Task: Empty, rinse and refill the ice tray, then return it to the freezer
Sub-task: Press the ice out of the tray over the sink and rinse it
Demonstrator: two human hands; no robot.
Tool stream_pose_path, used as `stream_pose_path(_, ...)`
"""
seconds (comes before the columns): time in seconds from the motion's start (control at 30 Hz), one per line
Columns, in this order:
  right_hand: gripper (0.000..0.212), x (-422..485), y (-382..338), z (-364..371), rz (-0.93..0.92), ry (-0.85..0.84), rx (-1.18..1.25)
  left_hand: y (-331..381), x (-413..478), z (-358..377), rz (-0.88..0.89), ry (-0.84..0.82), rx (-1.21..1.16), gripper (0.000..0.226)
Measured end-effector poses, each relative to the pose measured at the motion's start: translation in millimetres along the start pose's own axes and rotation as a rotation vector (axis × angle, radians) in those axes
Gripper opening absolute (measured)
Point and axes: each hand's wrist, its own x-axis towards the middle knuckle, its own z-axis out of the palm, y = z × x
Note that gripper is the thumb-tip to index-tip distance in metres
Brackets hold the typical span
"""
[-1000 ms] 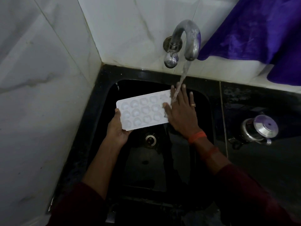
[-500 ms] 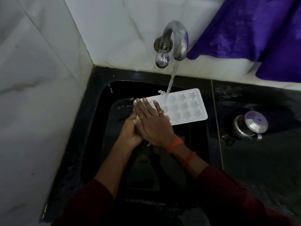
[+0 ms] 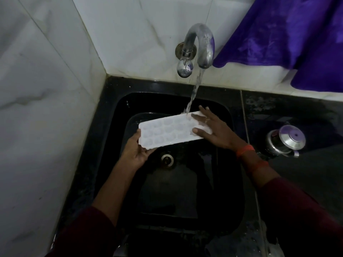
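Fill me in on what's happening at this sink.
A person is holding a white ice tray over the black sink under the running tap. The left hand grips its near-left end, and the right hand lies across the far-right end, where the water lands. A steel pot sits on the counter alongside.

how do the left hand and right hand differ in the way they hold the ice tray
The left hand cups the ice tray from below at its near left corner, thumb on the short edge; the right hand lies on top of the far right end, fingers spread flat. The left hand is clear of the water stream, while the right hand's fingers sit beside where it lands. Only the right wrist wears an orange band. Both touch the tray over the sink.
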Motion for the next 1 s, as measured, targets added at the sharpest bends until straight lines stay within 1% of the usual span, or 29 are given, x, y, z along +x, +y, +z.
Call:
stream_pose_path(0.03,0.063,-5,2,-2,-0.034,0.042,0.141,2,1,-3,-0.015,0.005,0.006,0.035)
stream_pose_path(0.1,0.055,-11,8,0,-0.073,0.152,0.273,7,5,-7,-0.072,0.022,-0.011,0.04)
stream_pose_path(0.23,0.03,-11,7,10,0.057,0.319,0.437,9,2,-5,-0.178,-0.017,-0.049,0.042)
stream_pose_path(0.3,0.026,-7,5,17,0.125,0.343,0.506,9,2,-7,-0.193,-0.026,-0.001,0.044)
stream_pose_path(0.33,0.026,-6,5,20,0.154,0.357,0.538,9,1,-8,-0.2,-0.023,0.088,0.048)
stream_pose_path(0.37,0.028,-5,6,23,0.18,0.377,0.566,9,-1,-9,-0.198,-0.003,0.226,0.056)
stream_pose_path(0.43,0.034,-2,5,25,0.23,0.415,0.592,8,-7,-8,-0.157,0.067,0.596,0.07)
stream_pose_path(0.47,0.037,0,3,25,0.264,0.433,0.589,6,-9,-6,-0.125,0.098,0.748,0.073)
stream_pose_path(0.5,0.039,2,2,24,0.303,0.451,0.582,4,-11,-3,-0.097,0.122,0.843,0.075)
stream_pose_path(0.57,0.041,7,0,25,0.368,0.476,0.58,-2,-5,2,-0.015,0.192,0.916,0.077)
stream_pose_path(0.67,0.047,13,2,25,0.469,0.524,0.576,-7,7,6,0.149,0.309,1.031,0.095)
stream_pose_path(0.7,0.049,14,5,25,0.507,0.538,0.563,-8,8,7,0.196,0.34,1.067,0.099)
stream_pose_path(0.77,0.051,15,11,24,0.585,0.537,0.537,-13,7,15,0.28,0.368,1.054,0.092)
stream_pose_path(0.83,0.055,15,15,24,0.636,0.495,0.516,-21,6,25,0.326,0.323,0.871,0.074)
stream_pose_path(0.9,0.062,16,15,25,0.658,0.437,0.453,-28,8,34,0.252,0.226,0.599,0.055)
stream_pose_path(0.93,0.065,16,13,26,0.667,0.419,0.4,-31,10,36,0.215,0.181,0.487,0.05)
stream_pose_path(1.0,0.064,16,11,31,0.645,0.423,0.236,-38,14,38,0.178,0.141,0.384,0.046)
